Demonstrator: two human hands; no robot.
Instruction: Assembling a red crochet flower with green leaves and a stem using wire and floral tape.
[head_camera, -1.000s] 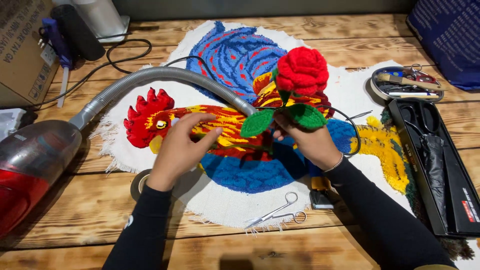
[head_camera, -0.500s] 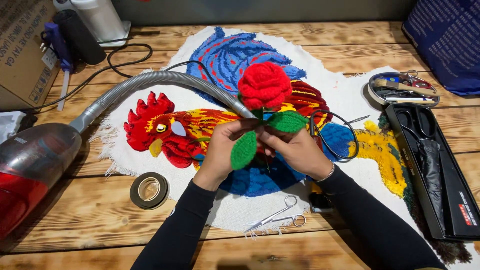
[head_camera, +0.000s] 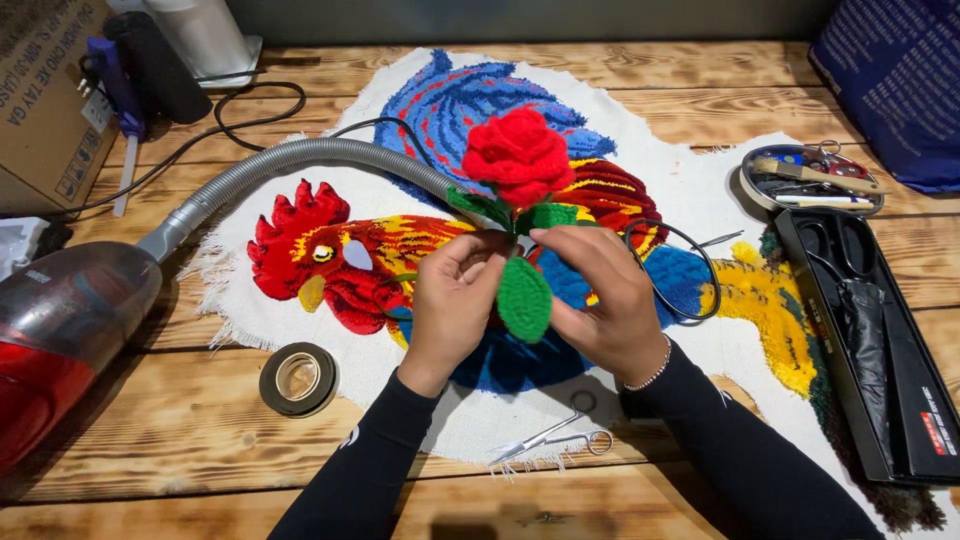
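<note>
Both of my hands hold a crocheted red rose with green leaves upright above a tufted rooster rug. My left hand grips the stem from the left. My right hand pinches it from the right, just under the bloom. One large leaf hangs down between my two hands. The stem itself is mostly hidden by my fingers.
A red vacuum cleaner with a grey hose lies at the left. A tape roll sits on the wooden table, small scissors near the rug's front edge, a black tool box and an oval tin at the right.
I have raised the rose and turned it more upright. My hands moved closer together and toward me. A leaf now hangs down between them.
</note>
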